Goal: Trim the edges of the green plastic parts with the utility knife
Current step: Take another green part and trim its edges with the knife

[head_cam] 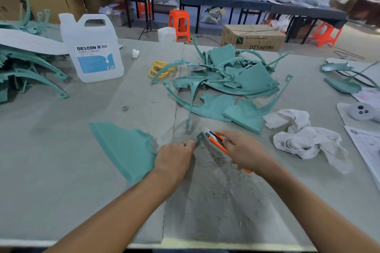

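A large green plastic part (125, 148) lies flat on the grey table (61, 170), its jagged edge toward the middle. My left hand (174, 160) grips that part near its thin tip (199, 136), which sticks up between my hands. My right hand (244, 151) holds an orange utility knife (216, 139), its blade pointing up-left close to the tip. Fine green shavings (216, 187) cover the table below my hands. A heap of green parts (228, 80) sits farther back at the centre.
A white DEXCON jug (92, 49) stands back left beside more green parts (26, 68). Yellow rings (159, 69) lie near the heap. White rags (304, 139) and papers (368, 150) lie at the right. Orange stools, boxes and people at tables fill the background.
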